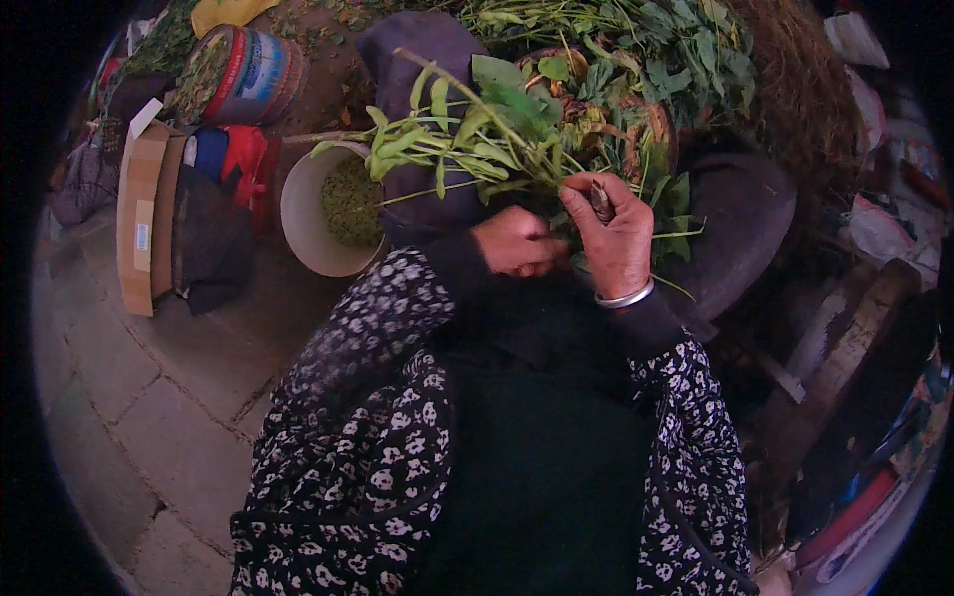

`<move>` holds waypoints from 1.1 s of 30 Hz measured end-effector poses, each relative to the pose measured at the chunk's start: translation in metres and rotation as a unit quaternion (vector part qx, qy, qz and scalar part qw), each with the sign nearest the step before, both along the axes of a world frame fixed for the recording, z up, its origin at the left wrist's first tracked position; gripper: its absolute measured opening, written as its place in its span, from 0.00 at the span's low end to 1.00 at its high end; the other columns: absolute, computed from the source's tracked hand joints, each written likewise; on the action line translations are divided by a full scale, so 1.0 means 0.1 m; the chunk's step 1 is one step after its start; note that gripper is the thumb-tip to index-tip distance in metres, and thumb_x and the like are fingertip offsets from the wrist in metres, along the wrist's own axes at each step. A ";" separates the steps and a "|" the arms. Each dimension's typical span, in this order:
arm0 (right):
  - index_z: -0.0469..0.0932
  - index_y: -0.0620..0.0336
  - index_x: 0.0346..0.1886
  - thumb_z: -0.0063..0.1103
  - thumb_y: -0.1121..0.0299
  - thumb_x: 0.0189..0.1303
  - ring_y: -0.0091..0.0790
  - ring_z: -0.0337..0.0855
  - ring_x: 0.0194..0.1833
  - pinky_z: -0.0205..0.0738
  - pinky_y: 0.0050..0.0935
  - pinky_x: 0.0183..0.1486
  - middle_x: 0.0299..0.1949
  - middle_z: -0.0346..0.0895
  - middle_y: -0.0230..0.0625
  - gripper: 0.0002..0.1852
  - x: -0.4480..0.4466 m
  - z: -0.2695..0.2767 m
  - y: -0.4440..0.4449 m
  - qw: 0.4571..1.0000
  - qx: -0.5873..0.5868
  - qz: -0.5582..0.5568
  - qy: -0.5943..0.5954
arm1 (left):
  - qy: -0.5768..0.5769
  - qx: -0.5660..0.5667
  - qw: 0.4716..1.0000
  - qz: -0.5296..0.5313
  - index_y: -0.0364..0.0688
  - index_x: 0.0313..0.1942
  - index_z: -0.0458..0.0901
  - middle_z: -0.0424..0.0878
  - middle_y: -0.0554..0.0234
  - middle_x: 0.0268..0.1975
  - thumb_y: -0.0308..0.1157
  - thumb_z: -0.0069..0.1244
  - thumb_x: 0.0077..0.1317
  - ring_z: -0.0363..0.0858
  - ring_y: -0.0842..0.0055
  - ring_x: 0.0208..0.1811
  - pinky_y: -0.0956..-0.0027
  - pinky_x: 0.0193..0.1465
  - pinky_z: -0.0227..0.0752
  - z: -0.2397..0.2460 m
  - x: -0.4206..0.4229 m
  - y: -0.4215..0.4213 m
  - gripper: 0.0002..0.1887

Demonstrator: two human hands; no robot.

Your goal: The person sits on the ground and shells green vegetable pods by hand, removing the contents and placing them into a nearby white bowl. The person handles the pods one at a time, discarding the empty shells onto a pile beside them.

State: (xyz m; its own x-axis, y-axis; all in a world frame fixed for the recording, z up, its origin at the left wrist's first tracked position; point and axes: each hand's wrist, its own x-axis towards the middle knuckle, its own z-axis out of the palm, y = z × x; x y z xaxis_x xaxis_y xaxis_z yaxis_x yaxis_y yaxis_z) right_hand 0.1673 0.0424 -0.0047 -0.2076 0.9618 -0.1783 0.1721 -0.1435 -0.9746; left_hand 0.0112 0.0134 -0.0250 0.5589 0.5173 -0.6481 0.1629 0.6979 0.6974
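My right hand (615, 231), with a silver bracelet at the wrist, pinches the stem of a green bean plant (484, 153) hung with plump pods. A short brownish piece, perhaps a cut stem end, pokes up between its thumb and fingers. Close beside it, my left hand (518, 240) is low under the plant, fingers curled and blurred; whether it holds anything is hidden. The plant's pod-bearing branches spread leftward over my dark-trousered knee (425, 82). Left of that knee stands a white bucket (297, 220) partly filled with small green pieces (350, 201).
A heap of leafy plants (693, 67) lies beyond my knees, some leaves yellowed. Brown dry stalks or roots (805, 104) are at its right. A cardboard box (141, 231) and a labelled round tub (253, 78) stand left. A wooden piece (857, 335) is at right, stone paving (194, 425) lower left.
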 end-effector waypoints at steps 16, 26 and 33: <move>0.74 0.67 0.37 0.53 0.73 0.59 0.47 0.77 0.30 0.70 0.33 0.33 0.28 0.76 0.47 0.07 0.04 0.00 -0.22 0.989 0.081 0.078 -0.098 | -0.077 -0.057 0.916 0.390 0.40 0.37 0.73 0.68 0.75 0.27 0.38 0.45 0.66 0.62 0.89 0.27 0.84 0.25 0.54 0.00 0.13 -0.17 0.10; 0.75 0.69 0.39 0.54 0.72 0.59 0.29 0.76 0.22 0.68 0.25 0.25 0.26 0.78 0.39 0.09 0.13 -0.05 -0.21 0.982 -0.124 0.144 -0.014 | 0.070 0.040 0.914 0.399 0.39 0.34 0.75 0.69 0.75 0.23 0.36 0.49 0.64 0.64 0.91 0.22 0.84 0.22 0.58 -0.05 0.21 -0.19 0.09; 0.77 0.63 0.37 0.50 0.68 0.61 0.14 0.71 0.21 0.60 0.15 0.18 0.27 0.79 0.30 0.09 0.19 -0.01 0.00 0.903 -0.368 0.178 0.131 | -0.114 -0.076 0.923 0.360 0.40 0.34 0.72 0.68 0.73 0.24 0.36 0.47 0.65 0.61 0.90 0.20 0.86 0.20 0.52 -0.05 0.01 -0.16 0.09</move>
